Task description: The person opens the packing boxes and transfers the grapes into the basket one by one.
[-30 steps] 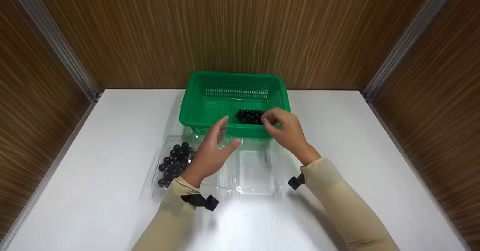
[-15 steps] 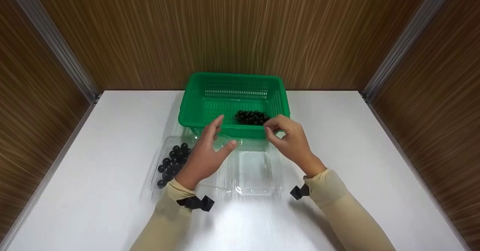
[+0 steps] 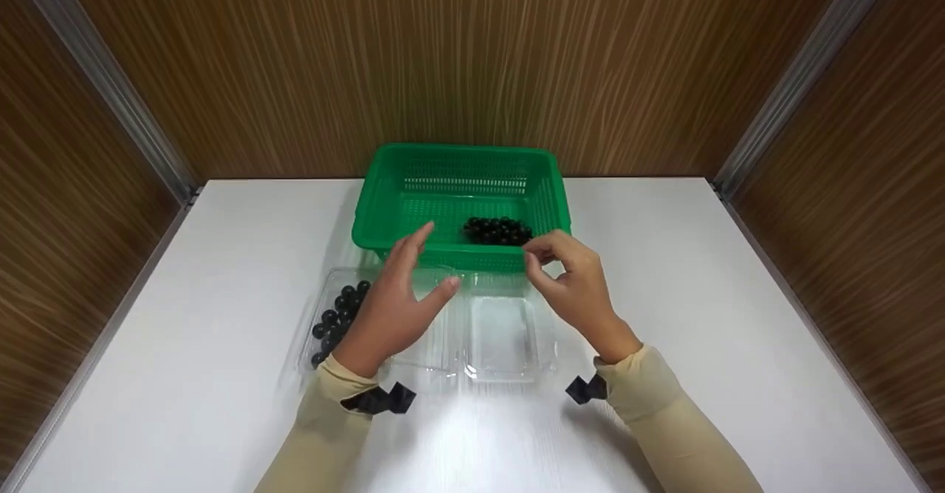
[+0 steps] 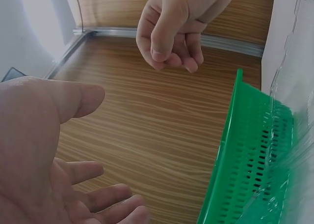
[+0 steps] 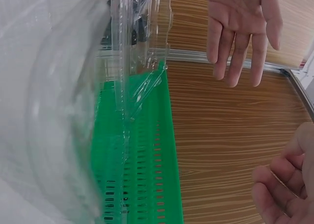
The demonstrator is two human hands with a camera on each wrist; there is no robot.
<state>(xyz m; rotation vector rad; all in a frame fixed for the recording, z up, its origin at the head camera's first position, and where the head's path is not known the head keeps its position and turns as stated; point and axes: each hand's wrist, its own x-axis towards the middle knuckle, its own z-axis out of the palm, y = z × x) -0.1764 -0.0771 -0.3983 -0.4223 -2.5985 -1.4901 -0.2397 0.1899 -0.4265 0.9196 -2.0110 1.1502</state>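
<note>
Three brown wood-grained walls (image 3: 472, 57) are set round the work, joined at the corners by grey metal strips (image 3: 107, 76). Between them a white surface (image 3: 221, 271) is laid out. A green basket (image 3: 480, 257) with slotted sides is placed at the back of the surface, near the rear wall. In front of it a clear box (image 3: 502, 338) is spread open, its two halves lying side by side. Both forearms are covered by pale sleeves (image 3: 686, 426).

The left hand (image 3: 387, 316) is held above the left half of the box, which is partly covered by it in the head view; its fingers are extended and its thumb is spread well apart from them. The right hand (image 3: 576, 279) is held by the front right corner of the basket, with its fingers loosely curled and its thumb brought near the index fingertip. Whether the rim is touched by it cannot be told from the head view.

One dark bunch of grapes (image 3: 498, 231) is seen inside the basket, toward the front right. More black grapes (image 3: 328, 317) are contained in the left half of the box, partly hidden by the left hand. A small black mount (image 3: 380, 398) is worn on each wrist.
</note>
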